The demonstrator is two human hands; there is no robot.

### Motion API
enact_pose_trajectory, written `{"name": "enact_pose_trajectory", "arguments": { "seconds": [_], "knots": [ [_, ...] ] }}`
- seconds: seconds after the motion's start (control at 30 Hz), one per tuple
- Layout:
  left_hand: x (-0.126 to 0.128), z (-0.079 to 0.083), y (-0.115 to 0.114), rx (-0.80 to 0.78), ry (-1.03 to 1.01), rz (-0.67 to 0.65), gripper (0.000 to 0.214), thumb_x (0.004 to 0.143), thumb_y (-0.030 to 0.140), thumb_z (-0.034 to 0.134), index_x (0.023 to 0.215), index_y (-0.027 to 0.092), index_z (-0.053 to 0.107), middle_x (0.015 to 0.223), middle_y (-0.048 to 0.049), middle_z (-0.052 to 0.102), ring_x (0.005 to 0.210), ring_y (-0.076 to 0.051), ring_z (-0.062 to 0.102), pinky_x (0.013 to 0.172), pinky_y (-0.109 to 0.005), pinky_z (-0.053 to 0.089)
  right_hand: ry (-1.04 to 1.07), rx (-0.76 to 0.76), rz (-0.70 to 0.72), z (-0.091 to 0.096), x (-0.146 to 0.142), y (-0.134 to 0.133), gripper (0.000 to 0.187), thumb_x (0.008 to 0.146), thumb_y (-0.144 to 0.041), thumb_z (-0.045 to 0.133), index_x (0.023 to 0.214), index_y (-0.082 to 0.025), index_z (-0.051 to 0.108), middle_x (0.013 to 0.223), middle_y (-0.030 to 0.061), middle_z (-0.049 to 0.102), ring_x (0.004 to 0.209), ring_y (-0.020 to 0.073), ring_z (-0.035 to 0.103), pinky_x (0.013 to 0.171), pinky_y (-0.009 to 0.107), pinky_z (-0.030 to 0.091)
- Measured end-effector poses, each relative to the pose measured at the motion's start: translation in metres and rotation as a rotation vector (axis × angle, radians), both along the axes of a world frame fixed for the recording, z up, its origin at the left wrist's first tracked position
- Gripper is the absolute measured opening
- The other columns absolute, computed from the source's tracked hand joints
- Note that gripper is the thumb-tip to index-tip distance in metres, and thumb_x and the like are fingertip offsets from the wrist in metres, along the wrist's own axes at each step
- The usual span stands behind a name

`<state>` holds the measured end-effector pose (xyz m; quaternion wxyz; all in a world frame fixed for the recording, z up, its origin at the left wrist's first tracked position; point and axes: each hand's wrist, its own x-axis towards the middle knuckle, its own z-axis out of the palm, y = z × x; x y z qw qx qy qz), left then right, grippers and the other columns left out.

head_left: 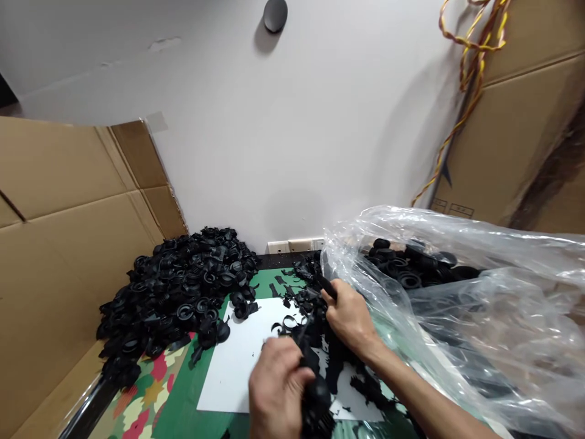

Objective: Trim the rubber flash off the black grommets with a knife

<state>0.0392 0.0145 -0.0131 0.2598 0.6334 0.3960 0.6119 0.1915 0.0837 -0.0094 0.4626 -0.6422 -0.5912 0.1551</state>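
My left hand (pixel 278 387), smeared a little by motion, is closed in a pinch low in the middle of the view. Dark rubber shows between its thumb and curled fingers, a black rubber part (pixel 319 393) whose exact shape is unclear. Further forward and to the right, my right hand (pixel 351 314) is closed on an elongated black piece (pixel 327 286), its end jutting out to the upper left. Under and between both hands, black rubber scraps (pixel 311 302) lie over a white sheet (pixel 231 378) on a green mat (pixel 183 396).
A large heap of black rubber parts (pixel 183 280) rises at the left against a cardboard panel (pixel 68 177). At right, a clear plastic bag (pixel 516 341) holds several black round parts (pixel 411 268). Wall sockets (pixel 299 245) and a twisted yellow-brown wire (pixel 445 149) are at the back.
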Motion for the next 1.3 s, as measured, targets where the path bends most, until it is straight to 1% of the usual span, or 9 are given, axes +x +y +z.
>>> {"name": "enact_pose_trajectory", "arguments": {
  "seconds": [0.17,0.3,0.37,0.47,0.6,0.73,0.93,1.13,1.3],
  "knots": [
    [-0.017,-0.001,0.016,-0.18,-0.068,0.024,0.005,0.068,0.022,0.074,0.072,0.019,0.074,0.083,-0.0074,0.068,0.082,-0.024,0.061,0.071,-0.028,0.048,0.099,-0.036,0.204,-0.002,0.011,-0.007,0.02,0.074,-0.031,0.044,0.056,-0.023,0.043,0.053,-0.0006,0.055,0.053,0.0185,0.054,0.05,0.027,0.04],
    [-0.019,-0.004,0.021,-0.252,-0.186,0.052,0.011,0.063,0.025,0.078,0.069,0.017,0.075,0.079,-0.0059,0.069,0.075,-0.02,0.061,0.066,-0.025,0.05,0.218,-0.032,0.245,0.006,0.004,-0.028,0.019,0.076,-0.034,0.046,0.073,-0.019,0.058,0.069,0.0039,0.066,0.064,0.0205,0.062,0.058,0.03,0.048],
    [-0.015,-0.002,0.022,-0.344,-0.31,0.071,0.016,0.059,0.027,0.081,0.067,0.015,0.074,0.07,-0.0033,0.068,0.063,-0.015,0.06,0.058,-0.022,0.049,0.293,-0.005,0.233,0.011,-0.003,-0.04,0.019,0.077,-0.034,0.049,0.076,-0.019,0.061,0.07,0.0043,0.066,0.064,0.0208,0.062,0.058,0.03,0.049],
    [-0.008,0.007,0.024,-0.603,-0.641,0.071,0.02,0.054,0.023,0.085,0.064,0.012,0.071,0.057,-0.0003,0.064,0.051,-0.011,0.058,0.048,-0.018,0.048,0.263,0.105,0.346,0.009,-0.018,-0.053,0.01,0.076,-0.024,0.054,0.079,-0.02,0.062,0.078,0.0052,0.067,0.072,0.0213,0.064,0.064,0.03,0.052],
    [-0.002,0.019,0.025,-0.883,-0.868,0.03,0.011,0.069,0.017,0.074,0.067,0.009,0.067,0.054,-0.0043,0.065,0.043,-0.012,0.059,0.04,-0.019,0.048,0.106,0.21,0.408,-0.006,-0.032,-0.056,0.041,0.068,-0.005,0.05,0.103,-0.024,0.059,0.115,0.0088,0.06,0.089,0.0219,0.064,0.075,0.032,0.052],
    [0.0,0.022,0.02,-1.055,-0.942,-0.044,0.016,0.084,0.019,0.059,0.072,0.009,0.065,0.053,-0.0047,0.065,0.041,-0.012,0.059,0.038,-0.02,0.047,0.195,0.231,0.415,-0.011,-0.032,-0.051,0.025,0.07,-0.004,0.05,0.086,-0.022,0.059,0.09,0.0045,0.066,0.081,0.0186,0.064,0.071,0.027,0.051],
    [0.005,0.015,0.014,-1.064,-1.0,-0.122,0.015,0.084,0.017,0.058,0.072,0.01,0.065,0.056,-0.0032,0.064,0.041,-0.009,0.055,0.042,-0.018,0.047,0.127,0.269,0.329,-0.012,-0.033,-0.053,0.022,0.075,-0.003,0.041,0.077,-0.021,0.055,0.078,0.003,0.063,0.069,0.0155,0.062,0.061,0.022,0.047],
    [0.006,0.009,0.018,-1.016,-0.854,-0.198,0.015,0.065,0.022,0.076,0.067,0.012,0.065,0.056,-0.0013,0.061,0.041,-0.008,0.051,0.033,-0.014,0.033,-0.35,0.485,0.227,-0.007,-0.034,-0.057,0.025,0.074,-0.001,0.038,0.063,-0.021,0.05,0.061,0.0023,0.058,0.047,0.0139,0.049,0.047,0.023,0.035],
    [-0.008,0.017,0.008,-0.941,-0.692,-0.251,0.029,0.049,0.028,0.087,0.053,0.012,0.063,0.044,0.0045,0.052,0.034,-0.001,0.037,0.034,-0.012,0.023,-0.336,0.378,0.467,0.003,-0.019,-0.034,0.023,0.059,0.0,0.04,0.062,-0.022,0.046,0.059,-0.0019,0.056,0.049,0.0123,0.049,0.048,0.021,0.033]
  ]
}}
